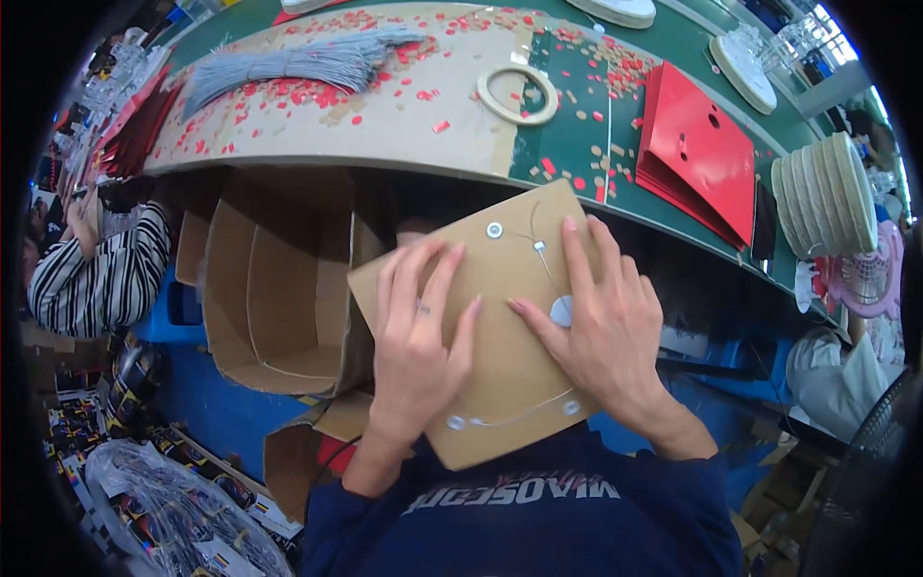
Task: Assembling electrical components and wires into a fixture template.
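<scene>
Shirt [577, 539], folder [495, 332] and scrap-strewn table [461, 149] overhang blue floor [236, 423].

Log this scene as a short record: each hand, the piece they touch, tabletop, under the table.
Left hand: spread on brown card
Right hand: spread on same card, beside white disc
Card: turned at an angle, thin string attached
Tabletop: grey wire bundle, off-white ring, red folders
Under table: open cardboard box
</scene>
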`<state>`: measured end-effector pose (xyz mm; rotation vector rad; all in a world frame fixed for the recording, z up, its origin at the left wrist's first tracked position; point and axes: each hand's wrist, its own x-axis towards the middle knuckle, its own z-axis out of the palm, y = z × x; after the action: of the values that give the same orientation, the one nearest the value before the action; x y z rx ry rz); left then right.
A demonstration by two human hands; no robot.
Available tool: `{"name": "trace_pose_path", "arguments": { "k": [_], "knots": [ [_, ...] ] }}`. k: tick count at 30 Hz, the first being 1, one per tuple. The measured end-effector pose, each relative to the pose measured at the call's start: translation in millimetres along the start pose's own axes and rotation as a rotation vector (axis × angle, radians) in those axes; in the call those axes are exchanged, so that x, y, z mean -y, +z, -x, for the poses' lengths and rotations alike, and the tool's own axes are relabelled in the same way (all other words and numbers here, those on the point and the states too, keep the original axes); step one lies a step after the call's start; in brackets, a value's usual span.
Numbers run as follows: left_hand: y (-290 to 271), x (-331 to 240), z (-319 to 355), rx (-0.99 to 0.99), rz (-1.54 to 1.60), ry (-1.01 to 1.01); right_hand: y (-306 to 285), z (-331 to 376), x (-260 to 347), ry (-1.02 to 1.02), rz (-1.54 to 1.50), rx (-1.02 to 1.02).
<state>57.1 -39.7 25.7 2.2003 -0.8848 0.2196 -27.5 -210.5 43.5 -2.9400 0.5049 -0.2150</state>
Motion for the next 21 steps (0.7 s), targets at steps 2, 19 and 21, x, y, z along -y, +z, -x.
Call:
{"name": "trace_pose_path", "arguments": {
  "k": [2,19,21],
  "knots": [
    [-2,12,-12,0.048,0.08,0.075,-9,8,-4,0.023,-0.015,-0.029],
    [16,15,-62,0.105,0.151,0.204,17,-43,-42,0.034,-1.077,-0.116],
    [18,10,-65,0.133,0.161,0.316,13,-40,-48,0.003,-1.015,-0.126]
  ]
}}
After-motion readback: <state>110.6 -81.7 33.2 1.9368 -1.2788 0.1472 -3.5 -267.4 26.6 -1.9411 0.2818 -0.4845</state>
